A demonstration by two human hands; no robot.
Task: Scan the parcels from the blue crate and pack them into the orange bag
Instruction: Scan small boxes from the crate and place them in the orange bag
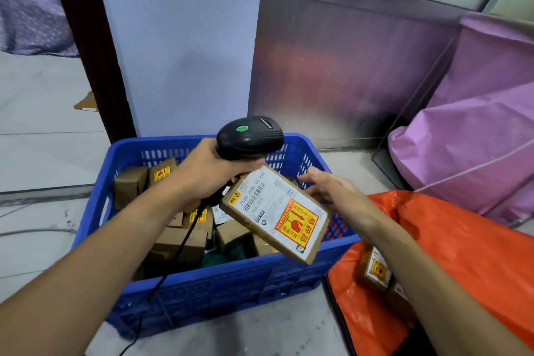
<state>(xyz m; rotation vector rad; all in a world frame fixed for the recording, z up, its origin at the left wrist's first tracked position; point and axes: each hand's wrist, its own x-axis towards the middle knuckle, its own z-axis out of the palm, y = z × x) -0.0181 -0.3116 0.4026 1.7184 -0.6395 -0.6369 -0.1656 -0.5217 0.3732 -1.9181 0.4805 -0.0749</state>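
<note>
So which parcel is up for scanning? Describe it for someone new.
Find the blue crate mid-floor. Over its right rim, just under the black scanner, hangs a flat brown parcel. Alone among the boxes it is lifted clear, white label and red-yellow sticker facing up.

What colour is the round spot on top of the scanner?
Green: the spot sits on the black scanner, seen in the head view.
</note>
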